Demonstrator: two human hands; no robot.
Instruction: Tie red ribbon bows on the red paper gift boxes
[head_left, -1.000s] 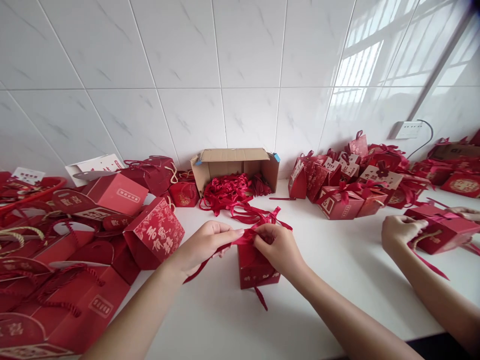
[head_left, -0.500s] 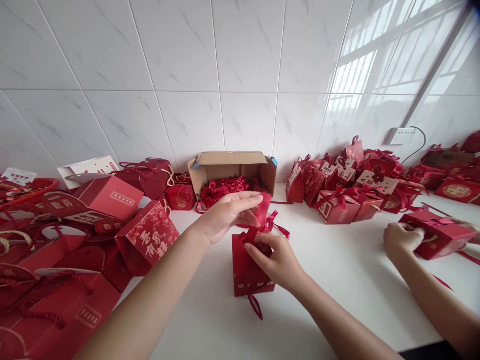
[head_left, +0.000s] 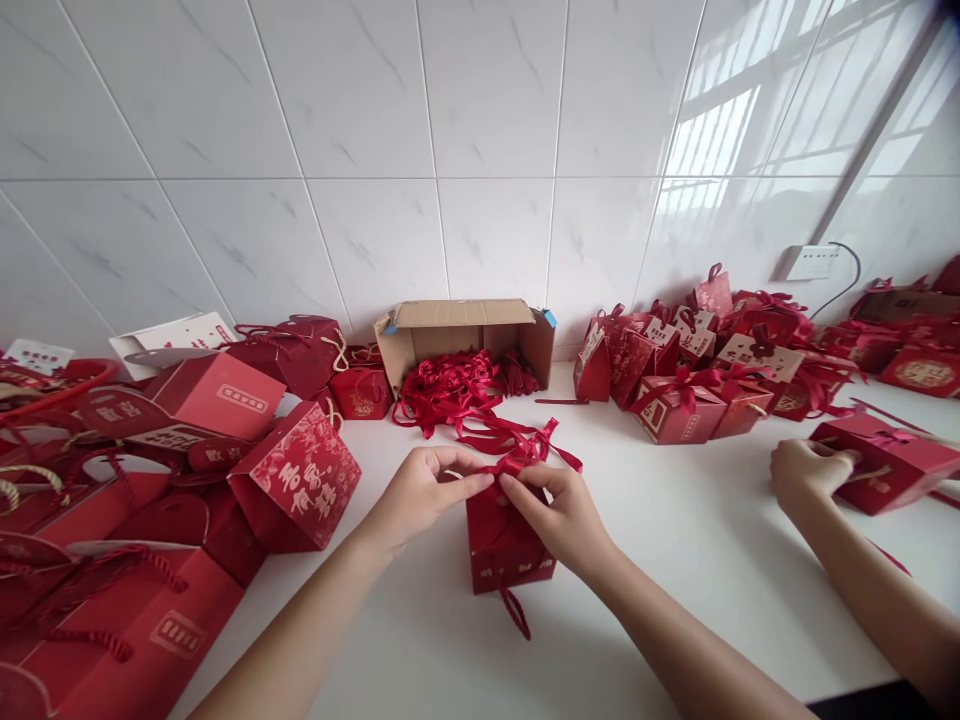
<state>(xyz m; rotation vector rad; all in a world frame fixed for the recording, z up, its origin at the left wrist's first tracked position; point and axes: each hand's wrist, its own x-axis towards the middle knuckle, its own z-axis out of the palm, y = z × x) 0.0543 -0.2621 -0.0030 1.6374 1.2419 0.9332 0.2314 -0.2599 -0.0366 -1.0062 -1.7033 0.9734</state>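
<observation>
A small red gift box (head_left: pixel 510 550) with pale lettering stands on the white table in front of me. A cord loop (head_left: pixel 515 612) hangs from its near side. On top of the box, both hands pinch a shiny red ribbon (head_left: pixel 512 464). My left hand (head_left: pixel 435 490) comes in from the left, its thumb and fingers closed on the ribbon. Close beside it, my right hand (head_left: pixel 551 505) grips the ribbon from the right, over the box's edge. Loose ribbon ends (head_left: pixel 559 450) trail behind the box. The fingers hide part of the ribbon and the box top.
Behind stands an open cardboard box (head_left: pixel 465 318) holding red ribbons. Red gift boxes (head_left: pixel 300 478) with cord handles crowd the left. Ribbon-tied boxes (head_left: pixel 681 408) are grouped at the back right. At right, another person's hand (head_left: pixel 810 470) holds a red box (head_left: pixel 892 465).
My left hand has come down from above the box, bringing the ribbon to my right hand. Ribbon now lies stretched behind the box. The other person's box has shifted slightly right.
</observation>
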